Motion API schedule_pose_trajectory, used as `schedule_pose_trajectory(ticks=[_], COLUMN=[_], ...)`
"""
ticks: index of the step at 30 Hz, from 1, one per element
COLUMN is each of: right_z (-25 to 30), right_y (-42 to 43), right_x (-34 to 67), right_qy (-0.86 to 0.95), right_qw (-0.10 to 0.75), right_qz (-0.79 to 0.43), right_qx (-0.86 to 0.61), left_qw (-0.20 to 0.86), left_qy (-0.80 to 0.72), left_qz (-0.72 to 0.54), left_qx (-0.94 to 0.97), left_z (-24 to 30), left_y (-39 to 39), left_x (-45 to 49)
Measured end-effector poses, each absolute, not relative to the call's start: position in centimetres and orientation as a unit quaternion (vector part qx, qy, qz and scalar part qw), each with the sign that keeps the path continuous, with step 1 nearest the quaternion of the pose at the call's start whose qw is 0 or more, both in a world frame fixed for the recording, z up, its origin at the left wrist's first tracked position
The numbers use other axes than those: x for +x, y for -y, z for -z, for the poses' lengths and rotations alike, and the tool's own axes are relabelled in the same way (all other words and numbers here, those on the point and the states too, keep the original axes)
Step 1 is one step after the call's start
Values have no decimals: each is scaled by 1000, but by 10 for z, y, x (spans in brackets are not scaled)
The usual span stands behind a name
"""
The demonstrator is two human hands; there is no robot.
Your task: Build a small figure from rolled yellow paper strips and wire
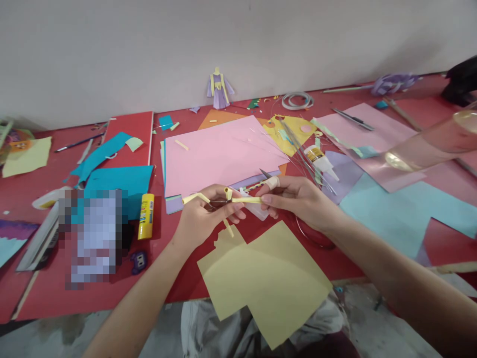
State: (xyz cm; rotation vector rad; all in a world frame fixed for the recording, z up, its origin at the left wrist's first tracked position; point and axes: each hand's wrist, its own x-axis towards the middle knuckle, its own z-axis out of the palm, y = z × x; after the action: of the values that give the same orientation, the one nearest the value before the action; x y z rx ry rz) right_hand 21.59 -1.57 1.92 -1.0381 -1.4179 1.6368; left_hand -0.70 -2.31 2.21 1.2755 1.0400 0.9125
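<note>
Both hands hold a small figure of rolled yellow paper (248, 200) above the near part of the table. My left hand (204, 211) is closed around its middle, with bent yellow rolls sticking out and dark wire showing between the fingers. My right hand (298, 194) pinches the right end of one roll between thumb and fingers. A finger of that hand has a light bandage, and a dark pointed tip (265, 173) shows just beyond it; its kind is unclear. Below my hands lies a notched sheet of yellow paper (268, 278), overhanging the table edge onto my lap.
Pink sheets (219, 154) lie stacked ahead. A glue stick (146, 216) stands to the left, and a white glue bottle (320, 160) lies to the right among wires. A purple paper doll (220, 90) leans on the wall. A craft knife (352, 119) lies at the back right.
</note>
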Motion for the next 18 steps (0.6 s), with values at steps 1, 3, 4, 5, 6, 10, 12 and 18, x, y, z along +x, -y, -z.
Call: schedule_pose_trajectory(ticks=[1,3,4,5,6,10,12,18], right_z=[-18,-16,-15,-15,-14,-12,-12,-14], right_y=[16,16,17,17,17,16,16,15], right_x=[216,216,216,216,216,215,215,214], right_qy=[549,546,545,544,541,527,519,519], right_qw=[362,361,360,359,359,358,353,358], right_qz=[-640,-644,-645,-646,-648,-663,-672,-683], right_qx=[-398,-396,-397,-398,-398,-394,-394,-369], left_qw=[584,578,577,577,578,579,576,576], left_qy=[-446,-443,-443,-443,-443,-434,-439,-439], left_qz=[-396,-402,-402,-400,-398,-403,-405,-406], left_qx=[551,555,556,557,559,561,559,557], left_z=[-22,-21,-21,-21,-21,-21,-21,-24], left_y=[24,25,25,25,26,25,25,23], left_x=[-7,-7,-7,-7,-6,-4,-4,-4])
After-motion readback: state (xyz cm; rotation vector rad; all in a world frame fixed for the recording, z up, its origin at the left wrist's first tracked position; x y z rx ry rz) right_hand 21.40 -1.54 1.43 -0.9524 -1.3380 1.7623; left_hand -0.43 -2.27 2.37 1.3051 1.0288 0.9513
